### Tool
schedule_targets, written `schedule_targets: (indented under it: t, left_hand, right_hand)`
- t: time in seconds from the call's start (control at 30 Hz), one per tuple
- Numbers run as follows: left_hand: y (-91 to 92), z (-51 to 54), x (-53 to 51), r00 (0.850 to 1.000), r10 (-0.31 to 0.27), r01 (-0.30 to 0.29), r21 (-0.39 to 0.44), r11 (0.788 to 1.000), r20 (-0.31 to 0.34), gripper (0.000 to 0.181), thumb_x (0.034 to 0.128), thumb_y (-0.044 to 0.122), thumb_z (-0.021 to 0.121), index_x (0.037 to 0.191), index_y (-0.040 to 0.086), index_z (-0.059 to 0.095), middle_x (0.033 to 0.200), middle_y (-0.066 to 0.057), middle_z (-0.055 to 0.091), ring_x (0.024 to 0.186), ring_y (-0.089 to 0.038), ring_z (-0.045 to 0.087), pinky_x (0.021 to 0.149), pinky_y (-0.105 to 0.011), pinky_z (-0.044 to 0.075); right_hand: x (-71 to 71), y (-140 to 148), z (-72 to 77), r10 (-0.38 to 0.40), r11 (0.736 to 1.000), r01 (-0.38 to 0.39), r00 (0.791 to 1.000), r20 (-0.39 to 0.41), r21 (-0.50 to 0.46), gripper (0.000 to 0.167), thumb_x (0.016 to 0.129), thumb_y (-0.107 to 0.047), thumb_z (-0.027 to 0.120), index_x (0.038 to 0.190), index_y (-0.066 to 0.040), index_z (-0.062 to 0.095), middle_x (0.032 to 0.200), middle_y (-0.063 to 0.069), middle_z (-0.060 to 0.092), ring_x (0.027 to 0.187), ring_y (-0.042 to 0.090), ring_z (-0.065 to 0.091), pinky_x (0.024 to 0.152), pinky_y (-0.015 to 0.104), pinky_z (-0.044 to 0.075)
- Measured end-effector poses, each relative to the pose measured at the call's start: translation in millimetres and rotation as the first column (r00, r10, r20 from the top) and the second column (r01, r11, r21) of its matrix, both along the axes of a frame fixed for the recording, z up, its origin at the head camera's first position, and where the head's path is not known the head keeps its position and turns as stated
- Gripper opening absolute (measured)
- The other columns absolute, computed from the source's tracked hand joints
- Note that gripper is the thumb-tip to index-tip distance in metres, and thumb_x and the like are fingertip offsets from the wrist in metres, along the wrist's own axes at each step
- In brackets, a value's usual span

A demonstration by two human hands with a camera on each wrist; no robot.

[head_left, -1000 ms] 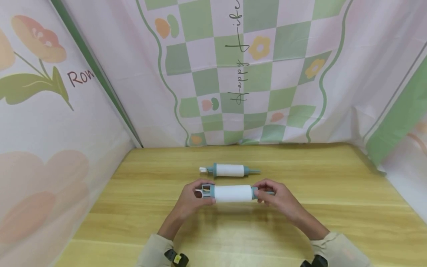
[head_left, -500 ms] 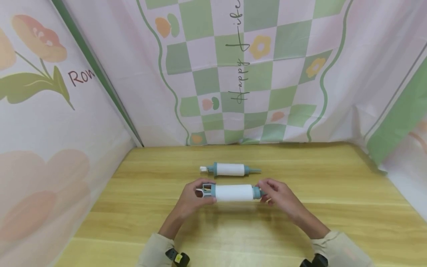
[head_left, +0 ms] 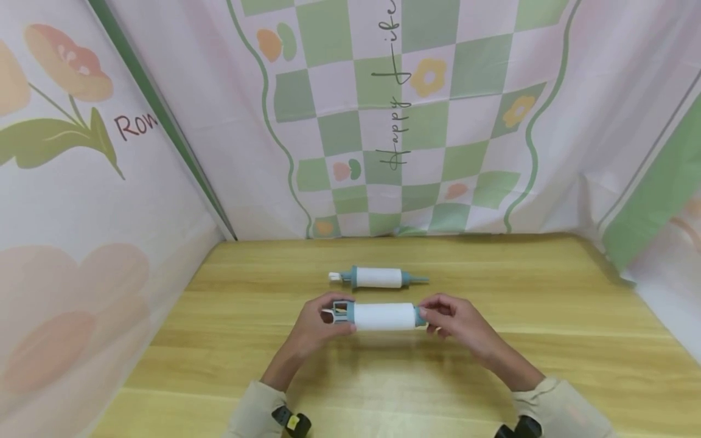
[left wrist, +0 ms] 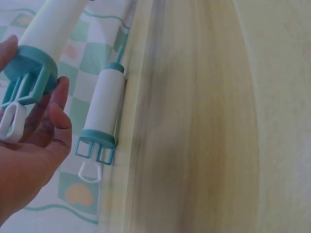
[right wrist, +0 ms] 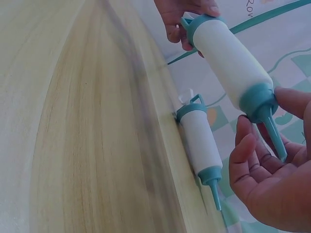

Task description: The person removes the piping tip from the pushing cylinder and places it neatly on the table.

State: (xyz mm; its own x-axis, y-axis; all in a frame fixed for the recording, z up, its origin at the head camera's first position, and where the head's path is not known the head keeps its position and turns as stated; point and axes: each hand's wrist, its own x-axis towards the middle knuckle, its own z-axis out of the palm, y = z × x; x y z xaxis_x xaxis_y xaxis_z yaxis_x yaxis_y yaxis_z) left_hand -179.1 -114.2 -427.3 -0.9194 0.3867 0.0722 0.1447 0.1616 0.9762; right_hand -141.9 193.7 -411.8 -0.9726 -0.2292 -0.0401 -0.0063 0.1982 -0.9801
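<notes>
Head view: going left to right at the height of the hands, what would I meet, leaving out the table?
Left printed cloth, left hand, held tube's barrel, right hand, right printed cloth.

The person's left hand point(head_left: 314, 322) grips with its thumb nearer and its fingers farther, while the right hand point(head_left: 464, 319) pinches between thumb and fingers. The left forearm point(head_left: 281, 368) and right forearm point(head_left: 512, 366) slant inward from the near side, hands apart.
</notes>
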Motion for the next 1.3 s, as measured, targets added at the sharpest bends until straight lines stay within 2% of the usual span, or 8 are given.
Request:
schedule_targets:
  t: [0.3, 0.53, 0.67, 0.8, 0.9, 1.13, 1.3]
  left_hand:
    - [0.1, 1.1, 1.0, 1.000, -0.003, 0.003, 0.002, 1.000, -0.006, 0.049, 0.0799, 0.008, 0.082, 0.126, 0.003, 0.065, 0.106, -0.011, 0.062, 0.082, -0.021, 0.059, 0.068, -0.030, 0.053]
    - [0.2, 1.1, 1.1, 1.000, 0.000, 0.000, -0.005, 1.000, -0.001, 0.046, 0.0808, 0.010, 0.082, 0.124, 0.007, 0.067, 0.107, -0.010, 0.062, 0.083, -0.022, 0.059, 0.070, -0.031, 0.052]
    - [0.9, 1.4, 1.4, 1.000, -0.003, 0.003, 0.002, 1.000, 0.003, 0.045, 0.0812, 0.010, 0.082, 0.124, 0.007, 0.067, 0.107, -0.010, 0.062, 0.084, -0.022, 0.059, 0.071, -0.032, 0.053]
    - [1.4, 2.8, 1.9, 1.000, -0.005, 0.005, 0.005, 1.000, 0.001, 0.046, 0.0810, 0.009, 0.082, 0.124, 0.006, 0.066, 0.106, -0.010, 0.062, 0.084, -0.022, 0.059, 0.070, -0.031, 0.053]
    - [0.9, 3.5, 2.0, 1.000, -0.004, 0.004, 0.001, 1.000, -0.002, 0.047, 0.0807, 0.009, 0.082, 0.124, 0.005, 0.065, 0.106, -0.011, 0.062, 0.083, -0.021, 0.059, 0.069, -0.030, 0.053]
    - [-0.6, 4.4, 2.4, 1.000, 0.003, -0.003, -0.003, 1.000, -0.006, 0.045, 0.0807, 0.008, 0.082, 0.123, 0.005, 0.066, 0.105, -0.011, 0.061, 0.082, -0.022, 0.058, 0.068, -0.029, 0.053]
    - [-1.6, 4.9, 2.2, 1.000, 0.003, -0.003, 0.008, 1.000, -0.005, 0.046, 0.0804, 0.007, 0.081, 0.123, 0.005, 0.066, 0.105, -0.011, 0.061, 0.083, -0.022, 0.059, 0.069, -0.030, 0.054]
  right_hand:
    - [3.9, 1.1, -3.7, 0.016, 1.000, -0.017, 0.998, -0.059, -0.023, 0.034, 0.099, -0.017, 0.065, 0.122, 0.007, 0.058, 0.102, 0.015, 0.063, 0.087, 0.022, 0.061, 0.070, 0.034, 0.053]
    - [3.4, -2.4, 1.3, -0.048, 0.998, 0.048, 0.999, 0.011, 0.030, 0.043, 0.106, -0.034, 0.051, 0.122, 0.005, 0.059, 0.102, 0.012, 0.064, 0.091, 0.028, 0.063, 0.073, 0.039, 0.055]
    - [2.9, -4.4, 3.5, -0.063, 0.998, 0.061, 0.997, 0.048, 0.034, 0.048, 0.106, -0.040, 0.048, 0.116, 0.006, 0.061, 0.092, 0.013, 0.066, 0.080, 0.024, 0.062, 0.065, 0.031, 0.050]
    - [2.2, -5.3, 4.8, -0.036, 0.999, 0.035, 0.998, 0.059, 0.009, 0.045, 0.106, -0.036, 0.049, 0.108, 0.007, 0.062, 0.083, 0.014, 0.066, 0.070, 0.018, 0.059, 0.058, 0.026, 0.044]
    - [1.4, -6.0, 5.2, -0.027, 1.000, 0.027, 0.998, 0.049, 0.001, 0.040, 0.106, -0.032, 0.051, 0.105, 0.007, 0.063, 0.082, 0.014, 0.066, 0.069, 0.017, 0.058, 0.057, 0.025, 0.043]
    - [0.0, -5.0, 3.6, -0.003, 1.000, 0.003, 1.000, 0.009, -0.011, 0.035, 0.103, -0.026, 0.058, 0.114, 0.008, 0.061, 0.088, 0.014, 0.068, 0.076, 0.024, 0.061, 0.062, 0.029, 0.048]
    - [0.4, -3.6, 3.1, 0.009, 1.000, -0.009, 1.000, -0.015, -0.007, 0.037, 0.102, -0.024, 0.060, 0.119, 0.008, 0.060, 0.093, 0.014, 0.069, 0.080, 0.023, 0.062, 0.064, 0.031, 0.051]
